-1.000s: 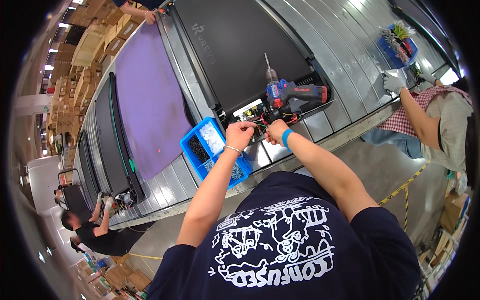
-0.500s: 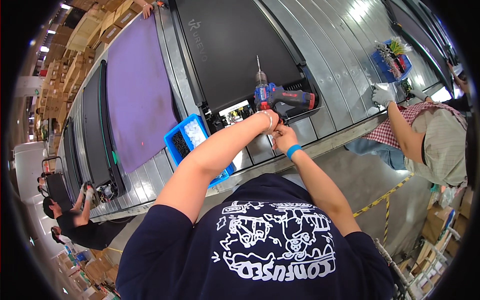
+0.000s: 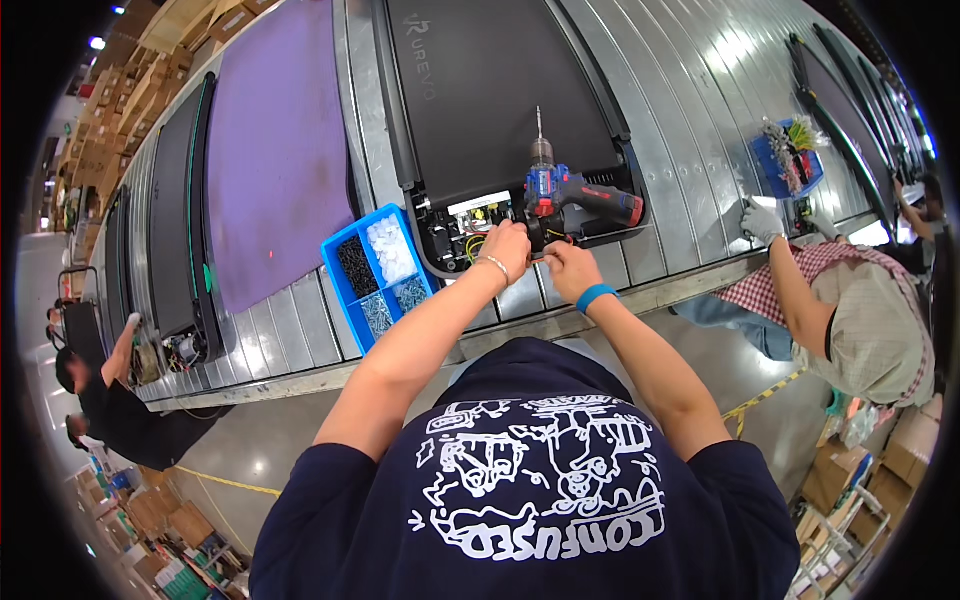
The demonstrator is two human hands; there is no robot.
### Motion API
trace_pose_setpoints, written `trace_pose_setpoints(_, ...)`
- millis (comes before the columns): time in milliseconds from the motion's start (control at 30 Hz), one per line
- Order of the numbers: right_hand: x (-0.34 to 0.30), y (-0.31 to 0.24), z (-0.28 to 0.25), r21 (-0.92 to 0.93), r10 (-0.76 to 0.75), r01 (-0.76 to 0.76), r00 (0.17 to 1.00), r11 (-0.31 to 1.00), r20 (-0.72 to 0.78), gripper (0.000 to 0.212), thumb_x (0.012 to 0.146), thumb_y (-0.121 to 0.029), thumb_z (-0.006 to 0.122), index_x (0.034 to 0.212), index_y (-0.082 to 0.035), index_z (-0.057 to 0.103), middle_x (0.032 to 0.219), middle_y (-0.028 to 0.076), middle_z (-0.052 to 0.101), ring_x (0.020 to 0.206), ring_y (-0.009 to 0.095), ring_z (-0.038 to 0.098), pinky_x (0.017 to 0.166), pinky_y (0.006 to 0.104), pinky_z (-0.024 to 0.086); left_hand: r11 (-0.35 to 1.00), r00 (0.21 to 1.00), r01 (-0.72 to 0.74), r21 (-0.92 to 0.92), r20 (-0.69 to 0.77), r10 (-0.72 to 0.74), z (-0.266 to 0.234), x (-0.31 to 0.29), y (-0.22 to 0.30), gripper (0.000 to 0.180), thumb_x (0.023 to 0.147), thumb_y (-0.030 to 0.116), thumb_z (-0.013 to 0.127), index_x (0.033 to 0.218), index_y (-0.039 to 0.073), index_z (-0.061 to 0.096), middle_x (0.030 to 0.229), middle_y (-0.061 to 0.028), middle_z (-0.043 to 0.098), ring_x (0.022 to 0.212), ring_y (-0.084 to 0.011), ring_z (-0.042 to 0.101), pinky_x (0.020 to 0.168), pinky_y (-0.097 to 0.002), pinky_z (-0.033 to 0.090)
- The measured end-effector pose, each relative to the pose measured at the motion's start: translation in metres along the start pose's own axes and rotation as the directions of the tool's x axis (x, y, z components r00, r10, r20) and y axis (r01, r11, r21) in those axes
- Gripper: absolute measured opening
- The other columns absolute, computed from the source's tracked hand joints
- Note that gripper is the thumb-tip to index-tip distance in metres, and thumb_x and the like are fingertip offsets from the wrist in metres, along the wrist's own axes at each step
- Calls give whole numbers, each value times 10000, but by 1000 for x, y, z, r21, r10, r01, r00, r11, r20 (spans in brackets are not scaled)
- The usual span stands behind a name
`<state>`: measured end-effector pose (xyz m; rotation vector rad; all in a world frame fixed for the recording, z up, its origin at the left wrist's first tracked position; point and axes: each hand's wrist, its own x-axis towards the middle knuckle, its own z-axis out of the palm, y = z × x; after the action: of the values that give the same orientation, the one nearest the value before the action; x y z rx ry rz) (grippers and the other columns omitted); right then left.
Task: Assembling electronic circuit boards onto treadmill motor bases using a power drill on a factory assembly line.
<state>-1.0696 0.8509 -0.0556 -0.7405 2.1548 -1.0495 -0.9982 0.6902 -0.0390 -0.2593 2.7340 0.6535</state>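
My left hand [image 3: 507, 250] is closed at the open end of a black treadmill [image 3: 490, 90], fingertips among wires beside the motor. My right hand [image 3: 575, 270] is closed in a pinch just right of it, near a thin reddish piece, perhaps a wire. What either hand holds is too small to make out. A cordless drill [image 3: 580, 195], blue, black and red, lies across the treadmill just beyond my hands, its bit pointing away. Left of my left hand, a circuit board [image 3: 485, 215] and yellow wires show in the uncovered compartment.
A blue divided bin [image 3: 340, 290] holds black and silver screws and white plastic pieces. Left of it lies a purple mat [image 3: 275, 150] on the metal conveyor [image 3: 690, 180]. At right, a gloved co-worker [image 3: 850, 320] stands by a blue bin of wires [image 3: 788, 160]. Another person [image 3: 125, 400] works at far left.
My hands have moved slightly apart, the left one toward the circuit board. My left forearm no longer covers the divided bin. The view has shifted a little.
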Motion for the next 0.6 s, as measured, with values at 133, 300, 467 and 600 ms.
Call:
trace_pose_setpoints(133, 24, -74, -45, -649, -565, 253, 757, 717, -329, 426, 765, -46, 600, 1188, -75, 557, 956, 140, 603, 953, 333, 588, 879, 446, 425, 994, 982, -21, 105, -186, 40, -9, -25, -2, 67, 737, 145, 664, 738, 113, 724, 803, -82, 680, 912, -245, 624, 807, -372, 421)
trace_pose_setpoints(300, 77, -70, -54, -809, -291, -40, 922, 586, -257, 516, 711, -102, 643, 1210, -79, 513, 965, 151, 614, 951, 366, 591, 908, 475, 398, 995, 943, 44, 93, -331, -10, 17, -26, 4, 87, 757, 190, 667, 792, 123, 709, 805, -66, 676, 921, -228, 616, 813, -371, 392)
trace_pose_setpoints(467, 85, -69, -59, -779, 40, -116, 992, 616, -117, 460, 691, -167, 673, 1107, -59, 509, 1005, 179, 637, 991, 366, 605, 884, 448, 427, 980, 949, 197, -4, -251, -192, 8, -22, -5, 118, 772, 259, 679, 785, 149, 721, 813, -62, 690, 848, -238, 652, 774, -391, 445)
trace_pose_setpoints(600, 22, -87, -70, -531, -42, -37, 990, 846, -136, 423, 704, -180, 704, 1064, -41, 532, 956, 181, 670, 936, 349, 643, 822, 447, 482, 923, 961, 258, -287, -24, -276, -8, -21, -17, 91, 788, 229, 675, 802, 173, 746, 921, -51, 708, 907, -240, 651, 849, -395, 434)
